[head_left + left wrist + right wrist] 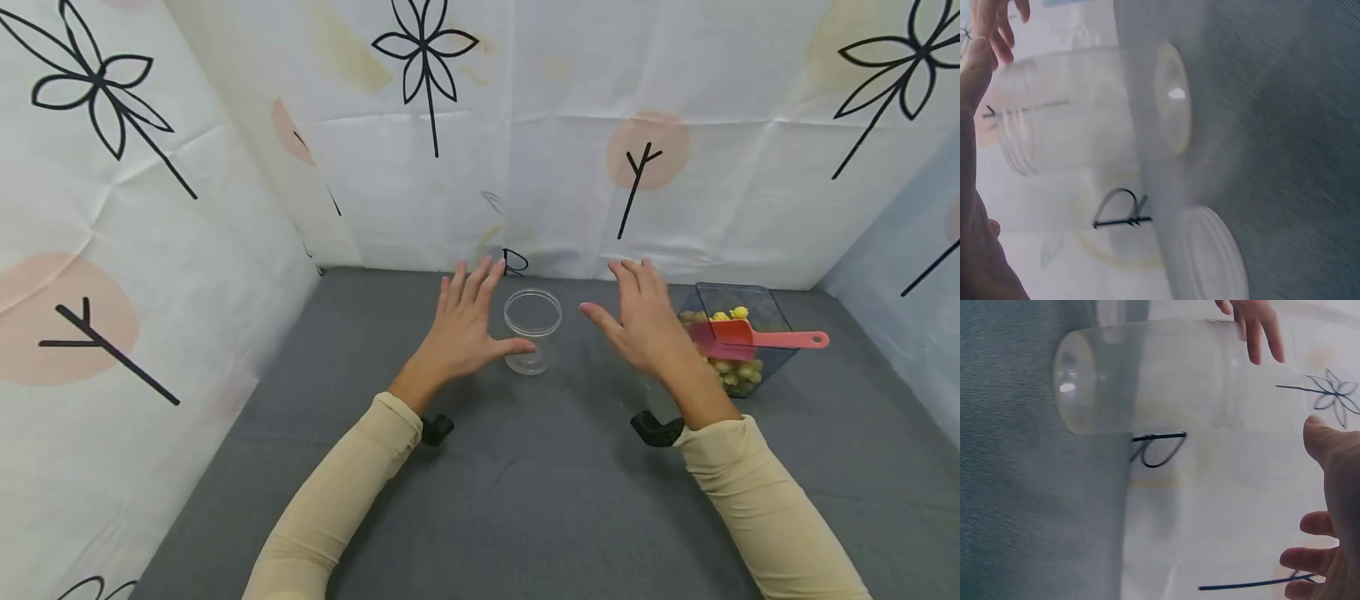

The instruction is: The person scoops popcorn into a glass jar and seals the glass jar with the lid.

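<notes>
Overall, backdrop (570,192): white cloth with black plant drawings (423,50) and pale orange discs, hanging at 12 o'clock and along the 9 and 3 o'clock sides.
Table (517,517): covered in grey cloth, running from the backdrop toward 6 o'clock.
Sleeves (352,475): cream, entering from 7 and 5 o'clock; a black wrist device (656,429) shows near each cuff.
Clear bin (767,308): on the table at 3 o'clock from the clear jar (542,333), well apart from it; holds green pieces (738,379) and a few yellow pieces (740,312).
Left hand (465,333): at 9 o'clock from the jar; fingers straight and spread, tips toward 12, thumb stretched toward 3 and crossing in front of the jar in the head view. Whether it touches, cannot tell.
Right hand (645,321): at 3 o'clock from the jar, between it and the bin; fingers extended, thumb held away toward 10; apart from the jar.
Jar position: standing on the table, between the hands.
Jar axis: long axis vertical, base down, mouth up; the turned wrist cameras show the mouth toward 9 o'clock on the left and 3 on the right.
Scoop (780,339): pink-red, lying across the bin, handle overhanging toward 3 o'clock.
Ringed piece (1213,256): translucent, partly cut off at 6 o'clock in the left wrist view; identity unclear.
</notes>
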`<state>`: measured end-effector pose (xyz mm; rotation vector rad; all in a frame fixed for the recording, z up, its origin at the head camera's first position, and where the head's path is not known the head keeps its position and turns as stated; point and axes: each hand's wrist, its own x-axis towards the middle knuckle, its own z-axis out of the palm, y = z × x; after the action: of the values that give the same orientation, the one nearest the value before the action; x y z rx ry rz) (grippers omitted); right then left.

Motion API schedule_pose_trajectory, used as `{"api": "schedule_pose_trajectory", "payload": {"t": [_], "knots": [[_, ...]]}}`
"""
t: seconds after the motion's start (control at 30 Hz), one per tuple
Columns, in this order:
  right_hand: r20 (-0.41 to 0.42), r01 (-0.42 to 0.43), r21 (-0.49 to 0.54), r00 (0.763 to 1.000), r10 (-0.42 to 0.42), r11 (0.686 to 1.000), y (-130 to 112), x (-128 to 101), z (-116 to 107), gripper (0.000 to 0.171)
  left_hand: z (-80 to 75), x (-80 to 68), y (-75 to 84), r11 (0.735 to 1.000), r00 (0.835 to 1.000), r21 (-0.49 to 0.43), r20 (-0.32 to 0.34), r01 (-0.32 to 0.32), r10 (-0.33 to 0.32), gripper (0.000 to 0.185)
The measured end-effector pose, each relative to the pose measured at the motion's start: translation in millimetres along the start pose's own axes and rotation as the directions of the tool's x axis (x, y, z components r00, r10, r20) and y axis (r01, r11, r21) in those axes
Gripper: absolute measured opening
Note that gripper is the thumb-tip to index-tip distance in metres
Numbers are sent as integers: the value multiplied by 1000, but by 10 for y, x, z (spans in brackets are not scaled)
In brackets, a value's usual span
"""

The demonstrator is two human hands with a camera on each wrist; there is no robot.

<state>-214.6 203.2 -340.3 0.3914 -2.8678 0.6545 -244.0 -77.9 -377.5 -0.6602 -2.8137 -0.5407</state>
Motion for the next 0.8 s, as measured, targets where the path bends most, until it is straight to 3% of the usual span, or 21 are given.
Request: {"api": "schedule_pose_trajectory", "payload": {"t": [0.3,0.53,0.8], "knots": [[-135,-8,40,991,13,999,56,-136,-336,71,-97,106,352,996,995,-29,-42,-88,87,125],[-248,4,72,969,14,997,186,-315,-568,61,-115,176,598,989,989,-45,-46,-142,140,123],[-329,-51,92,941,78,994,339,-486,-759,54,-129,251,841,982,982,-59,-55,-182,178,122]]}}
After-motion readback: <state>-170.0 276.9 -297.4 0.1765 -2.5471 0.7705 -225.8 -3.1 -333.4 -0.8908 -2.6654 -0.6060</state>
